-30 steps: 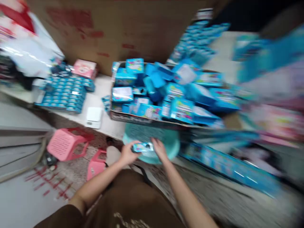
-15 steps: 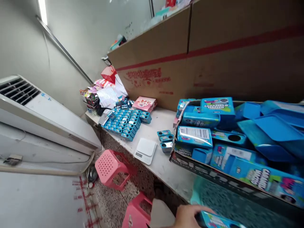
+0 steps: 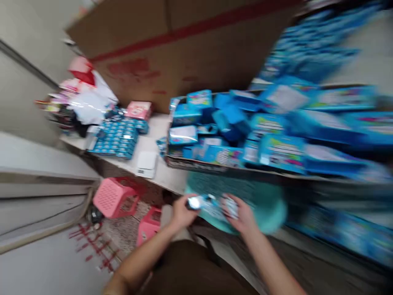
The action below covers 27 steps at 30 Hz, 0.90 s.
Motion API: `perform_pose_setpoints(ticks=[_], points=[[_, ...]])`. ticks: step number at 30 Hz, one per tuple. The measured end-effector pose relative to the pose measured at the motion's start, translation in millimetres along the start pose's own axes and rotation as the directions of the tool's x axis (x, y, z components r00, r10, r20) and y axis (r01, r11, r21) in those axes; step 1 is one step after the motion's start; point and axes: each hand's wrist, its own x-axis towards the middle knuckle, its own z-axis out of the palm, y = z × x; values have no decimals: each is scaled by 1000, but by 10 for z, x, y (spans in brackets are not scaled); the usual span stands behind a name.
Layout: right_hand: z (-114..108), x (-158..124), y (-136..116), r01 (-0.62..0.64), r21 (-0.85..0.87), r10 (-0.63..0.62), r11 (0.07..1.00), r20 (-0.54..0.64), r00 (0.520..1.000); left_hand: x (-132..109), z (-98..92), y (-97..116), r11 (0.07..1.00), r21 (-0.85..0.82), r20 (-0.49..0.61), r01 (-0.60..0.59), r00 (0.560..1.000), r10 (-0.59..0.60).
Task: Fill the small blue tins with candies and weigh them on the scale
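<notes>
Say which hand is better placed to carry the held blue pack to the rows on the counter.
Probably the left hand: both hands hold the blue pack, but the rows lie on the counter to its side; the right hand would cross over.

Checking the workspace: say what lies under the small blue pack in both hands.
Under the small blue pack, held by left hand and right hand, sits a round teal plastic surface; pack and hands cover its near part.

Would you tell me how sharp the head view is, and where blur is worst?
Head view: motion blur throughout, worst on the right, smearing the blue boxes; left hand, right hand and the packet they hold are soft; pink stool clearest.
</notes>
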Motion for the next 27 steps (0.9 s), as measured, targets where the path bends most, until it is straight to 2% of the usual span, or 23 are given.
perform_pose_setpoints(ticks=[2,3,4,6,9,14,18,23,27], points=[[-90,71,-14,-29,8,30,1000,-82,996,99,9,-48,999,-20,35,-25,999,26],[-125,128,-32,-92,107,91,990,9,996,157,31,-95,999,-14,42,-47,998,47],[-150,181,-56,-114,218,99,969,78,992,207,60,-145,998,-3,61,-65,996,65],[-159,239,-112,-61,380,17,923,119,993,267,120,-219,991,34,102,-126,987,122],[-92,193,-152,29,460,-96,887,121,988,263,180,-220,970,100,155,-222,966,205],[12,71,-89,177,386,-232,905,101,967,238,227,-91,895,235,244,-380,914,324],[41,11,-54,366,278,-401,888,82,912,257,242,9,827,306,263,-472,877,403],[96,-128,-99,537,163,-553,828,80,829,237,263,169,825,303,279,-478,872,402],[116,-169,-130,573,85,-577,815,20,817,230,299,236,855,275,280,-440,887,367]])
